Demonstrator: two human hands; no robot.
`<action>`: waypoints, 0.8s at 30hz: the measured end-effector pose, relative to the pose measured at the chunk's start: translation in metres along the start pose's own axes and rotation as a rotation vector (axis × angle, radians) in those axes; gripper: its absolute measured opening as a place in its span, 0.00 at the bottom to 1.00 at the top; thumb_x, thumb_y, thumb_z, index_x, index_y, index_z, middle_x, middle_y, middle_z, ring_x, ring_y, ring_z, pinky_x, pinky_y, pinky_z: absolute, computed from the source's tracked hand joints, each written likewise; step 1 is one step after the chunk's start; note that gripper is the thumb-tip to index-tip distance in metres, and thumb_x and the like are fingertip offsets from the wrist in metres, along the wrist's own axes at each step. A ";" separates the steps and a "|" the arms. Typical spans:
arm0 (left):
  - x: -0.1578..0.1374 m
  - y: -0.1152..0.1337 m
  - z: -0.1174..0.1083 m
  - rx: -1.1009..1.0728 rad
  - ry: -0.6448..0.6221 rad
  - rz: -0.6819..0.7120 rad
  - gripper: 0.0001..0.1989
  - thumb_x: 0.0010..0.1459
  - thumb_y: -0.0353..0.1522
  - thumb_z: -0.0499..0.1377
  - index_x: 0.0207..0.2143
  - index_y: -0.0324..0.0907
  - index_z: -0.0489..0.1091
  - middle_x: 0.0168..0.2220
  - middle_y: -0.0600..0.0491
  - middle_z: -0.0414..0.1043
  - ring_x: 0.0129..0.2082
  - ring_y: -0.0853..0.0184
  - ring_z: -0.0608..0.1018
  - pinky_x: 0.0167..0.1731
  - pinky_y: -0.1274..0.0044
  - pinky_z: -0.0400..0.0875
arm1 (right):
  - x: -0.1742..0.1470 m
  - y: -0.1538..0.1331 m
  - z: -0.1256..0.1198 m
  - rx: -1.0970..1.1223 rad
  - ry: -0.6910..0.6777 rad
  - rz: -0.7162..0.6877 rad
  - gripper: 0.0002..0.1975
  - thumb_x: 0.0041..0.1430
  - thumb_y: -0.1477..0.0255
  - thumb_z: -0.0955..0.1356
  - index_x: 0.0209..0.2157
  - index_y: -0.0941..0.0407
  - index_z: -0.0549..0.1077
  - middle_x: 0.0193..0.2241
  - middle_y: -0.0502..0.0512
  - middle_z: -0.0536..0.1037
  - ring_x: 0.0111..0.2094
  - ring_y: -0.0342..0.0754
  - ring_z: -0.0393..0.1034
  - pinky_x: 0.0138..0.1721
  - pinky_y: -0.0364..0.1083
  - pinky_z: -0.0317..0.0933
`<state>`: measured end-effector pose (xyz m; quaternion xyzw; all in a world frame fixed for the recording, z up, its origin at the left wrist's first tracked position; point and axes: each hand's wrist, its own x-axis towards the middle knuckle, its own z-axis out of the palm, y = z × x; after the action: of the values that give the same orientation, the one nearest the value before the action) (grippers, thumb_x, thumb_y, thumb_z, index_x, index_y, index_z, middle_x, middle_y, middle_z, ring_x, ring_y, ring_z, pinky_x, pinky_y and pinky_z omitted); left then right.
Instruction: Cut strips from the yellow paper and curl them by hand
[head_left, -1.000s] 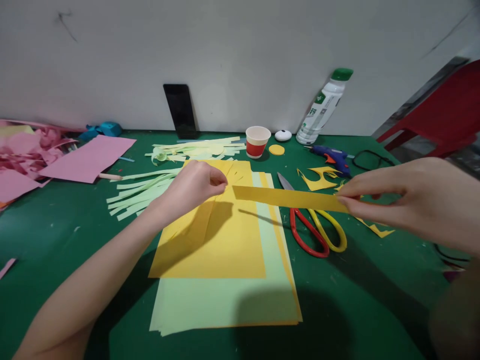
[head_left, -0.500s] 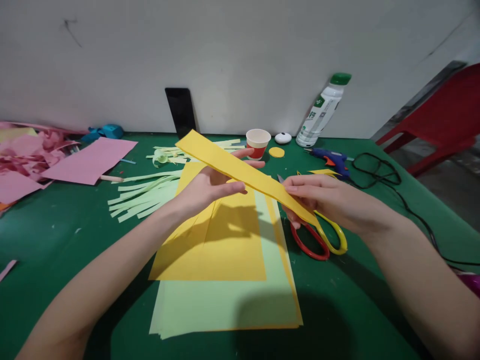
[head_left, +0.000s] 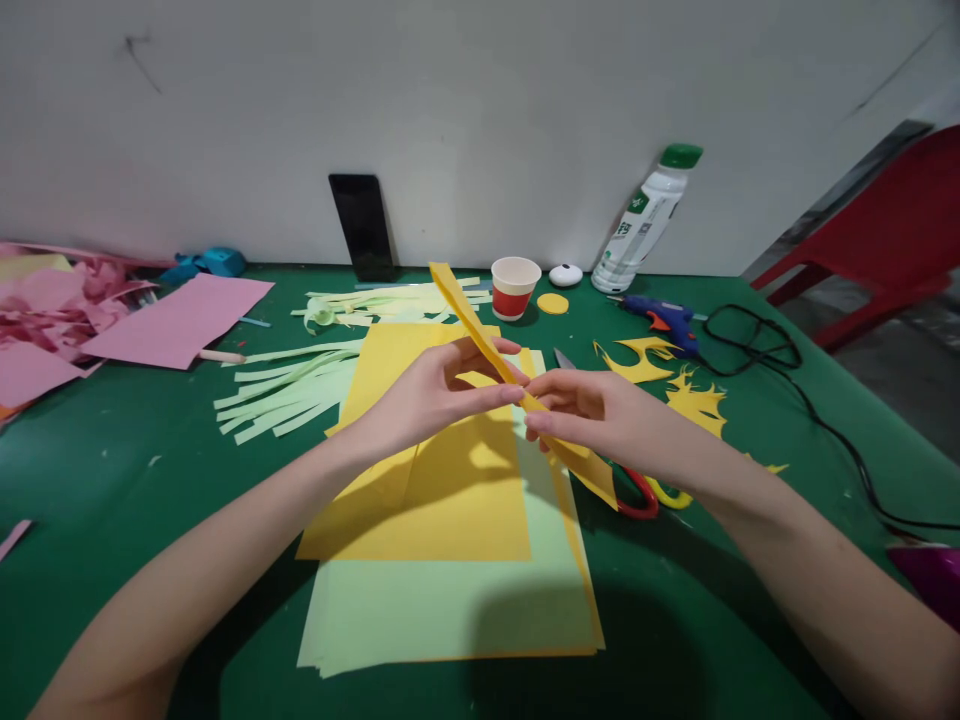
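Note:
A folded yellow paper strip slants through the air between my hands, its far end up to the left. My left hand pinches it near the middle, thumb in front. Close beside it, my right hand grips the strip's lower part between thumb and fingers. Beneath lie a yellow sheet and a stack of pale green sheets. Scissors with red and yellow handles rest on the table, partly hidden by my right hand and the strip.
Fringed green paper, a paper cup and a yellow disc lie beyond. Pink paper is at left. A phone and bottle lean on the wall. Yellow scraps and a corded glue gun are right.
The strip has turned steeper and edge-on. My left hand has closed on it, and my right hand has shifted left, so the two hands are nearly touching. More yellow scraps show at right.

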<state>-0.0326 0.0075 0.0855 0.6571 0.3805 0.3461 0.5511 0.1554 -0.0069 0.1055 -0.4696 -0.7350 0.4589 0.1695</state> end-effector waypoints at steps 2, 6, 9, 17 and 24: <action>-0.001 0.003 0.000 0.024 0.005 0.009 0.19 0.51 0.36 0.59 0.45 0.38 0.65 0.43 0.48 0.72 0.41 0.65 0.74 0.41 0.72 0.69 | 0.000 0.000 0.002 0.006 0.021 -0.007 0.13 0.53 0.60 0.63 0.33 0.55 0.70 0.31 0.52 0.75 0.35 0.47 0.69 0.34 0.44 0.61; 0.000 0.003 -0.002 0.083 0.009 0.039 0.15 0.52 0.33 0.58 0.44 0.39 0.67 0.45 0.48 0.71 0.41 0.66 0.74 0.41 0.74 0.69 | 0.001 0.003 0.002 0.061 0.082 -0.005 0.16 0.59 0.64 0.55 0.28 0.54 0.69 0.30 0.51 0.74 0.33 0.45 0.69 0.34 0.43 0.62; 0.002 -0.002 -0.005 0.034 0.019 0.014 0.16 0.52 0.29 0.56 0.45 0.39 0.67 0.45 0.48 0.71 0.41 0.65 0.74 0.38 0.75 0.71 | 0.002 0.007 0.002 0.004 0.179 0.002 0.17 0.59 0.69 0.53 0.21 0.55 0.64 0.25 0.50 0.72 0.31 0.45 0.68 0.33 0.44 0.63; 0.002 -0.011 0.000 -0.219 0.109 -0.036 0.15 0.50 0.32 0.60 0.42 0.40 0.68 0.44 0.47 0.72 0.39 0.62 0.76 0.38 0.73 0.73 | 0.000 0.001 0.007 -0.069 0.211 -0.019 0.16 0.57 0.63 0.58 0.23 0.54 0.70 0.21 0.50 0.73 0.24 0.46 0.69 0.22 0.43 0.61; -0.001 -0.006 0.005 -0.368 0.176 -0.051 0.16 0.49 0.34 0.61 0.42 0.41 0.68 0.45 0.48 0.71 0.39 0.62 0.76 0.35 0.74 0.74 | -0.001 0.001 0.009 0.136 0.030 -0.003 0.11 0.53 0.64 0.64 0.30 0.55 0.74 0.28 0.53 0.78 0.30 0.50 0.72 0.25 0.45 0.65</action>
<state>-0.0293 0.0049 0.0792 0.5028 0.3741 0.4520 0.6348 0.1504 -0.0126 0.1001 -0.4627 -0.7001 0.5005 0.2129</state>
